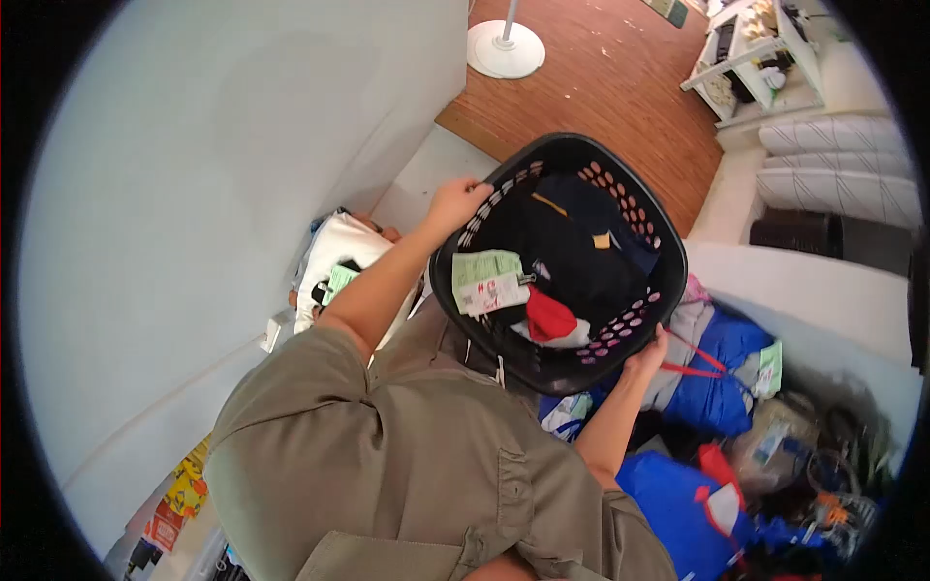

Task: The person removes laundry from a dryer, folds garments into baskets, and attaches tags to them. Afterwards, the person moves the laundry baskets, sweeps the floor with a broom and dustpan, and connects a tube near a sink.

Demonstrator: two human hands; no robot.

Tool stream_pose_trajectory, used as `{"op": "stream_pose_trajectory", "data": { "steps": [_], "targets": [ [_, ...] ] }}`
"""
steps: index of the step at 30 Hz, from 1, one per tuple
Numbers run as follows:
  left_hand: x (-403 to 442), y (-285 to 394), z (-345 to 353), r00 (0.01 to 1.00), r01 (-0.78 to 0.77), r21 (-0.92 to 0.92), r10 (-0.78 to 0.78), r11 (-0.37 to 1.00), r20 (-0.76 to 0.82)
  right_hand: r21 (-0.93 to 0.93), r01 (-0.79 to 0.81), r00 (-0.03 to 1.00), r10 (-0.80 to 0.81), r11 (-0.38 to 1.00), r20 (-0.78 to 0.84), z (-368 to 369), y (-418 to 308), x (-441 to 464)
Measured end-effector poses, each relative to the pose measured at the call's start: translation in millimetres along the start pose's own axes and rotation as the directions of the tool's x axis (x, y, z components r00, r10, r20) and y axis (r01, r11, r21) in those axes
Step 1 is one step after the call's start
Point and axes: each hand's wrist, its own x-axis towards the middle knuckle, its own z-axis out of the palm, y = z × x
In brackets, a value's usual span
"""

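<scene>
Mid-frame, the left hand (pixel 457 205) and right hand (pixel 643 360) gripped a black laundry basket (pixel 554 372), apparently carrying it; level support seemed needed.

1 black perforated basket (pixel 542 368), held mouth up; dark clothes (pixel 572 259), red cloth (pixel 550 315), green slip (pixel 480 267) inside.

Laundry shop, seemingly (slips (pixel 484 266), clothes basket (pixel 552 373)).

two hands (pixel 459 204) (pixel 646 356), one held basket (pixel 544 374), one round base (pixel 505 50)
</scene>
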Motion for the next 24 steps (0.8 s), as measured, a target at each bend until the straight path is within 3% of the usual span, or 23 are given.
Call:
{"op": "stream_pose_trajectory", "data": {
  "steps": [2,3,5,6,9,11,12,14,16,17,19,21,22,23,24],
  "targets": [
    [56.1,12.5,-0.6,0.999,0.003,0.013,-0.002,1.000,-0.049,-0.010,-0.017,0.998,0.018,1.000,0.062,32.1,-3.4,57.5],
    [88.8,16.3,-3.2,0.996,-0.044,0.067,0.049,0.997,-0.073,0.061,-0.063,0.969,0.047,0.996,0.242,47.4,-0.6,90.1],
    [162.4,18.1,-13.1,0.989,-0.074,0.134,0.091,0.988,-0.121,0.160,-0.192,0.961,0.152,0.968,0.232,90.1,10.6,160.4],
    [193.3,16.0,-14.1,0.993,-0.049,0.166,0.066,0.985,-0.101,0.052,-0.225,0.969,0.218,0.973,0.112,110.7,15.2,197.9],
    [279.8,20.4,-21.3,0.998,0.038,0.296,-0.023,0.955,-0.056,-0.075,-0.170,0.954,0.184,0.983,0.236,152.6,59.2,303.0],
    [350.6,-13.4,-27.0,0.992,0.001,0.411,0.050,0.912,-0.113,-0.184,-0.170,0.962,0.204,0.968,0.183,189.6,92.5,354.0],
    [374.0,-19.6,-31.6,0.990,-0.001,0.421,0.060,0.907,-0.128,-0.157,-0.150,0.916,0.197,0.976,0.350,200.4,110.8,380.0],
    [411.2,-29.4,-33.6,0.967,0.001,0.450,0.114,0.893,-0.229,-0.215,-0.215,0.923,0.271,0.952,0.273,241.7,124.5,425.4],
    [387.8,-8.8,-14.5,0.891,-0.016,0.490,0.235,0.871,-0.389,-0.477,0.080,0.898,0.145,0.875,0.415,272.0,106.0,435.2],
    [363.5,2.6,-0.6,0.861,-0.027,0.511,0.280,0.859,-0.424,-0.607,0.091,0.952,0.111,0.790,0.286,294.7,99.1,416.4],
    [316.9,25.4,17.8,0.746,-0.272,0.473,0.494,0.838,-0.447,-0.543,0.148,0.962,0.008,0.827,0.274,307.6,113.5,423.5],
    [266.8,15.3,40.6,0.798,-0.280,0.308,0.398,0.909,-0.451,-0.588,0.155,0.965,0.006,0.794,0.262,312.1,124.2,440.8],
    [229.7,24.7,41.9,0.853,-0.200,0.252,0.295,0.947,-0.430,-0.581,0.154,0.967,-0.001,0.799,0.255,313.9,127.5,446.8],
    [194.8,6.4,58.9,0.846,-0.177,0.243,0.274,0.954,-0.458,-0.626,0.111,0.972,0.047,0.772,0.230,325.8,114.9,427.4],
    [154.3,-9.4,71.4,0.875,-0.068,0.210,0.160,0.975,-0.458,-0.609,0.040,0.914,0.217,0.792,0.343,327.5,109.5,418.5]
  ]
}}
